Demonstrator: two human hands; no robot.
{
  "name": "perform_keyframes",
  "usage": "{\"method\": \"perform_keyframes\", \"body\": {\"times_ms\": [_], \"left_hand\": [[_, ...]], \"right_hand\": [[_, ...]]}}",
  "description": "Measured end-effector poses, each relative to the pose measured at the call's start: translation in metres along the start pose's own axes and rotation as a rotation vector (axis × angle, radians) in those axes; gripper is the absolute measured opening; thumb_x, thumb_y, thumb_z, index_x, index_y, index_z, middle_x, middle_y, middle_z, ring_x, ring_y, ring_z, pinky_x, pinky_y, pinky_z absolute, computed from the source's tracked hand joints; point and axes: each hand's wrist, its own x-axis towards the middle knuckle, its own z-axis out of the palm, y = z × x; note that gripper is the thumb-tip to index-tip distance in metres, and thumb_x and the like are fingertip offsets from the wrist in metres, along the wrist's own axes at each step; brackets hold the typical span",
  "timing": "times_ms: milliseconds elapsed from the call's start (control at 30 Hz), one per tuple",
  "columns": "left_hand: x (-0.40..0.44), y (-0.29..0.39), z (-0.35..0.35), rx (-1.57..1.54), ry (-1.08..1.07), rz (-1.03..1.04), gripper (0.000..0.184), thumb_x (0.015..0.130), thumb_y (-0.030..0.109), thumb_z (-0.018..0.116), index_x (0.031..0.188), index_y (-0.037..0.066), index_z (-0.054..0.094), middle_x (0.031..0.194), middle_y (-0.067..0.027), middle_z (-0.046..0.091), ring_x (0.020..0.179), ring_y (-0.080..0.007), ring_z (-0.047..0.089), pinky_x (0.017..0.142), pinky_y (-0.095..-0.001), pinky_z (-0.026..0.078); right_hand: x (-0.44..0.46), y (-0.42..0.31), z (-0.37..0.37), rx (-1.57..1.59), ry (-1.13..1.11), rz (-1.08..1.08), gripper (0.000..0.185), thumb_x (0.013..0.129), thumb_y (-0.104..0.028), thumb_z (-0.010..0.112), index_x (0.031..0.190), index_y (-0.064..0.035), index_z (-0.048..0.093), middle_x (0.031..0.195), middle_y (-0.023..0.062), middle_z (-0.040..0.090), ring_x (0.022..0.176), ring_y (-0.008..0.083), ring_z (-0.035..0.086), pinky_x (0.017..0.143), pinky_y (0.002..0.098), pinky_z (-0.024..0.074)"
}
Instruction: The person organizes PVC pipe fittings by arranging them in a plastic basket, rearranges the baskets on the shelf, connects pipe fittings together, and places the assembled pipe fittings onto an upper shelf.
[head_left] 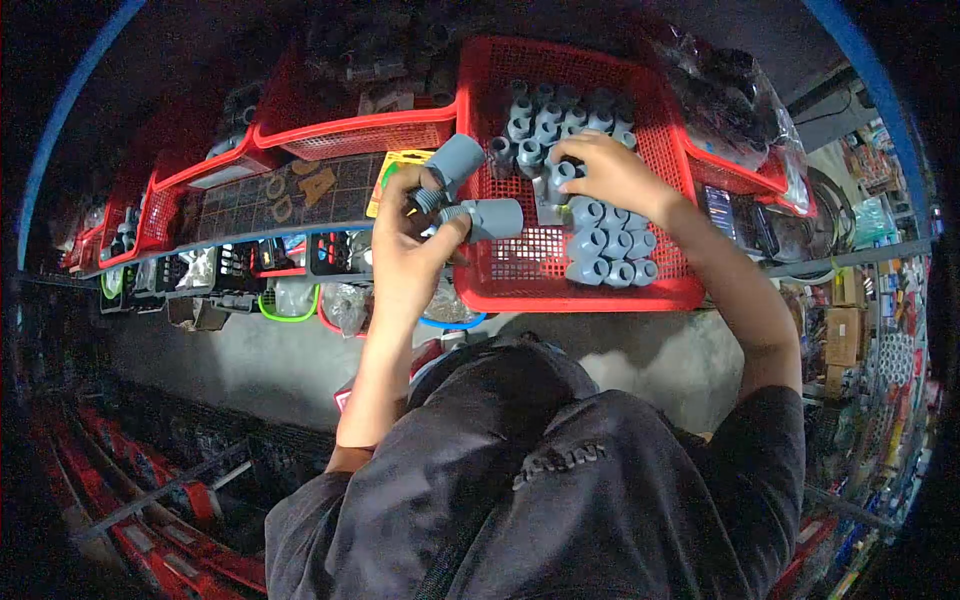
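Two grey threaded pipe adapters, one tilted upward [457,162] and one lying sideways [496,219], are gripped by my left hand [408,228] at their threaded ends. They sit over the left wall of a red plastic basket [575,294]. My right hand [612,178] reaches inside that basket, its fingers closed around a grey pipe fitting [564,172]. Behind it, more grey pipe fittings [547,132] stand in rows. Nearer to me is a second block of grey elbow fittings [618,243], their round openings facing up. My right palm and wrist hide part of the rows.
Further red baskets [360,132] line the shelf to the left, and another red basket [735,170] adjoins on the right. A yellow-edged package [405,160] lies behind my left hand. Small bins with green rims [290,302] stand lower down. Cardboard boxes [843,335] are at the far right.
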Motion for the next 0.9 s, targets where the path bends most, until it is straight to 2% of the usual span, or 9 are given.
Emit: {"method": "perform_keyframes", "body": {"times_ms": [233, 333, 400, 500, 567, 700, 767, 833, 900], "left_hand": [[-0.002, -0.001, 0.000, 0.061, -0.003, 0.026, 0.038, 0.068, -0.006, 0.059, 0.099, 0.007, 0.041, 0.089, -0.0014, 0.043, 0.071, -0.0072, 0.047, 0.057, -0.0197, 0.044], [-0.003, 0.004, 0.002, 0.068, -0.017, -0.067, 0.036, 0.068, -0.005, 0.059, 0.098, 0.007, 0.042, 0.088, 0.0002, 0.042, 0.074, -0.0069, 0.046, 0.061, -0.0200, 0.042], [-0.003, 0.001, 0.001, 0.058, -0.039, 0.019, 0.034, 0.067, -0.005, 0.058, 0.096, 0.007, 0.043, 0.088, 0.0007, 0.042, 0.077, -0.0065, 0.044, 0.064, -0.0188, 0.039], [0.000, -0.002, 0.001, 0.121, -0.100, 0.130, 0.033, 0.067, -0.005, 0.058, 0.095, 0.007, 0.044, 0.089, 0.0006, 0.043, 0.076, -0.0059, 0.043, 0.064, -0.0182, 0.037], [-0.002, 0.008, 0.004, 0.109, -0.173, 0.032, 0.033, 0.067, -0.005, 0.058, 0.095, 0.006, 0.044, 0.090, 0.0005, 0.044, 0.078, -0.0061, 0.043, 0.068, -0.0191, 0.036], [-0.007, 0.012, 0.009, 0.099, -0.344, 0.074, 0.035, 0.065, -0.004, 0.059, 0.097, 0.005, 0.046, 0.092, 0.0006, 0.045, 0.080, -0.0061, 0.043, 0.069, -0.0190, 0.037], [-0.009, 0.012, 0.008, 0.145, -0.379, 0.070, 0.034, 0.065, -0.003, 0.060, 0.096, 0.005, 0.047, 0.089, 0.0005, 0.047, 0.080, -0.0061, 0.044, 0.069, -0.0197, 0.037], [-0.009, 0.008, 0.010, 0.204, -0.421, 0.113, 0.034, 0.065, -0.001, 0.061, 0.096, 0.004, 0.048, 0.085, -0.0003, 0.050, 0.075, -0.0052, 0.045, 0.065, -0.0200, 0.038], [-0.009, 0.009, 0.016, 0.184, -0.392, 0.004, 0.035, 0.065, -0.001, 0.061, 0.096, 0.003, 0.047, 0.085, -0.0004, 0.050, 0.072, -0.0049, 0.045, 0.062, -0.0202, 0.038]], "right_hand": [[-0.003, 0.000, 0.004, -0.095, -0.029, 0.021, 0.032, 0.060, -0.015, 0.069, 0.088, -0.0068, 0.056, 0.088, 0.0055, 0.056, 0.093, 0.0247, 0.049, 0.080, 0.0357, 0.0417], [-0.004, -0.005, 0.002, -0.133, -0.063, 0.041, 0.033, 0.061, -0.016, 0.069, 0.090, -0.0067, 0.056, 0.092, 0.0059, 0.054, 0.092, 0.0248, 0.049, 0.080, 0.0354, 0.0414], [-0.004, -0.012, -0.005, -0.204, 0.002, -0.021, 0.032, 0.064, -0.018, 0.068, 0.092, -0.0065, 0.056, 0.095, 0.0070, 0.052, 0.094, 0.0249, 0.049, 0.081, 0.0350, 0.0407], [0.005, -0.036, -0.028, 0.136, 0.166, 0.022, 0.033, 0.069, -0.022, 0.066, 0.096, -0.0053, 0.055, 0.098, 0.0097, 0.050, 0.098, 0.0277, 0.050, 0.084, 0.0361, 0.0404], [0.015, -0.049, -0.041, 0.313, 0.248, -0.165, 0.038, 0.070, -0.022, 0.065, 0.102, -0.0057, 0.054, 0.103, 0.0116, 0.050, 0.098, 0.0276, 0.051, 0.084, 0.0354, 0.0409], [0.023, -0.083, -0.056, 0.514, -0.009, -0.297, 0.044, 0.068, -0.020, 0.066, 0.107, -0.0053, 0.052, 0.103, 0.0125, 0.054, 0.097, 0.0253, 0.053, 0.083, 0.0341, 0.0423], [0.019, -0.092, -0.057, 0.512, -0.164, -0.182, 0.046, 0.066, -0.019, 0.068, 0.108, -0.0042, 0.053, 0.101, 0.0117, 0.057, 0.095, 0.0243, 0.055, 0.085, 0.0339, 0.0411], [0.017, -0.090, -0.055, 0.451, -0.132, -0.217, 0.046, 0.064, -0.018, 0.069, 0.105, -0.0042, 0.054, 0.096, 0.0118, 0.059, 0.092, 0.0268, 0.056, 0.082, 0.0338, 0.0425], [0.014, -0.086, -0.054, 0.445, -0.160, -0.175, 0.044, 0.065, -0.020, 0.069, 0.103, -0.0042, 0.055, 0.096, 0.0118, 0.059, 0.092, 0.0282, 0.056, 0.081, 0.0350, 0.0427]]}}
